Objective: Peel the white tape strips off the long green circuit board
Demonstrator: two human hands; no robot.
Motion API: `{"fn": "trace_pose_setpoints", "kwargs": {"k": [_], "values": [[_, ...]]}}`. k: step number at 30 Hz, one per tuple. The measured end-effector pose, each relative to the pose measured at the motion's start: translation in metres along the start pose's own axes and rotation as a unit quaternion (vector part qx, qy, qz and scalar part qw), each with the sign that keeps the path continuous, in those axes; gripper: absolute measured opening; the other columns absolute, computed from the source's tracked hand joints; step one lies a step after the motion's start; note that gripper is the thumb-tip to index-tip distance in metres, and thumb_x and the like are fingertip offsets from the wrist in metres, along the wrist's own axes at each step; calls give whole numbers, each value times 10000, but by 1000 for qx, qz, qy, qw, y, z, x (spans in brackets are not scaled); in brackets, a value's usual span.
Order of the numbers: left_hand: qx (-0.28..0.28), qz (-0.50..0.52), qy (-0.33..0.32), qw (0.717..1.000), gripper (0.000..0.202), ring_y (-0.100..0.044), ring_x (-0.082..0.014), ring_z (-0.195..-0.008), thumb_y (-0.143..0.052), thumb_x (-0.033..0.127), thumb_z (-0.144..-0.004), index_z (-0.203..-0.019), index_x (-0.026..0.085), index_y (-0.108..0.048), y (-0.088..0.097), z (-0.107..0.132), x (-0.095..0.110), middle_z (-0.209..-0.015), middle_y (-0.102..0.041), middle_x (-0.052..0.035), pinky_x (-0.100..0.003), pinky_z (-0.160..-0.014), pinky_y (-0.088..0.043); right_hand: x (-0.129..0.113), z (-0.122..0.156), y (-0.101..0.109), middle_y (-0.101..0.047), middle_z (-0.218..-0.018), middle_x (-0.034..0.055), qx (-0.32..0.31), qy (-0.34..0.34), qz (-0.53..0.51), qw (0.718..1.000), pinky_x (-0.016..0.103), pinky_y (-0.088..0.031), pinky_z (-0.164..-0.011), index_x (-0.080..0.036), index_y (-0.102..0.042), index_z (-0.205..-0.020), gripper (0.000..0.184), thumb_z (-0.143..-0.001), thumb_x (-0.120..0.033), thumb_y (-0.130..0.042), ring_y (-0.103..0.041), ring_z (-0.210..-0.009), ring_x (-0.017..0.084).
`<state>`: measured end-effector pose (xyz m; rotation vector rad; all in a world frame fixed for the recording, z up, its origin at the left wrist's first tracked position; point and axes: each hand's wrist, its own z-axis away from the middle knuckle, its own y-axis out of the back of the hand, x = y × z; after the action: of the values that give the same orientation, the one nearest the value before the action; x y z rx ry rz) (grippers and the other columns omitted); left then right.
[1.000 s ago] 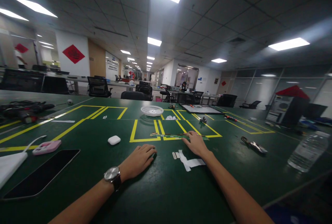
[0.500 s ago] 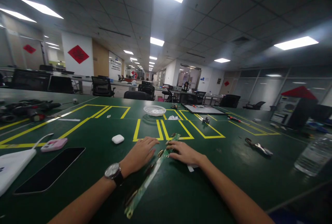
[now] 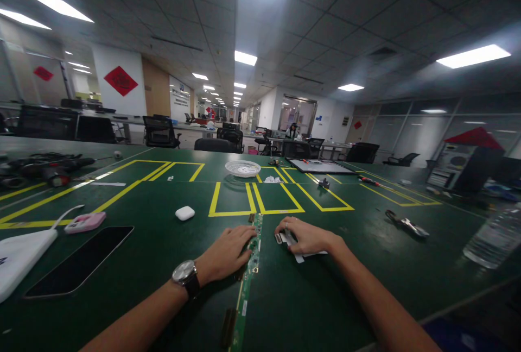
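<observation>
A long, narrow green circuit board (image 3: 244, 300) lies lengthwise in front of me, with dark brown connector-like parts along its left edge. My left hand (image 3: 228, 251), with a watch at its wrist, is closed at that edge, fingers on the board and thumb against its side. Right of the board, my right hand (image 3: 305, 235) curls down over a small white piece (image 3: 287, 238) with a brownish, ribbed end. Its thumb and fingertips are around that piece, which the hand partly hides. White paper-like material (image 3: 300, 258) shows beneath the palm.
A white earbud case (image 3: 185, 213), a black phone (image 3: 79, 262) and a pink gadget (image 3: 85, 222) lie leftward. Ahead stands a white basket (image 3: 243, 168) near yellow tape outlines. Rightward are a metal tool (image 3: 407, 224) and a plastic bottle (image 3: 490, 240). Dark tools (image 3: 49, 170) crowd the far left.
The circuit board has swung from a slant to nearly straight away from me. My right hand has let go of it and moved right to the white piece; my left hand has come onto the board.
</observation>
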<state>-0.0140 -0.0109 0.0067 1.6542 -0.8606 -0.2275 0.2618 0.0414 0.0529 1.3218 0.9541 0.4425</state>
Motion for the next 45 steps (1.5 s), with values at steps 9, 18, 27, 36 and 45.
{"fn": "trace_pose_setpoints", "kwargs": {"k": [9,18,27,36,45], "values": [[-8,-35,2,999,352,-475,-247,-1301,-442,300,-979,-1314,247,-536,-3,-1,2,-1420,-524,-73,-437,-1048,-357,10,-9,-10,-620,-1032,55,12,-25,-7,1000,300,-432,-873,-178,-680,-1001,281,-730,-117,-639,-564,-963,194],[-6,-43,14,999,375,-413,-247,-1360,-412,365,-1005,-1343,237,-512,-7,-1,-3,-1464,-489,-72,-448,-1066,-337,-14,-22,-27,-650,-918,32,69,-12,-7,998,263,-420,-748,-177,-673,-945,187,-759,-196,-686,-571,-829,165],[-9,-32,19,999,414,-405,-271,-1372,-431,416,-998,-1356,224,-510,-6,0,-2,-1474,-482,-95,-475,-1080,-323,-22,-27,-37,-647,-871,33,101,-12,29,994,266,-411,-730,-176,-678,-911,146,-785,-248,-698,-573,-790,165],[-9,-37,19,999,401,-408,-270,-1372,-433,407,-997,-1345,226,-518,-7,-1,-1,-1478,-477,-94,-470,-1071,-333,-24,-27,-37,-658,-883,31,99,0,33,995,258,-413,-728,-191,-694,-932,156,-789,-253,-700,-585,-790,161],[-9,-23,21,999,396,-426,-266,-1352,-444,397,-992,-1343,232,-522,-4,0,1,-1466,-494,-86,-468,-1066,-332,-31,-28,-39,-658,-839,32,108,-19,59,992,262,-376,-701,-177,-685,-889,121,-808,-268,-684,-574,-765,159]]}}
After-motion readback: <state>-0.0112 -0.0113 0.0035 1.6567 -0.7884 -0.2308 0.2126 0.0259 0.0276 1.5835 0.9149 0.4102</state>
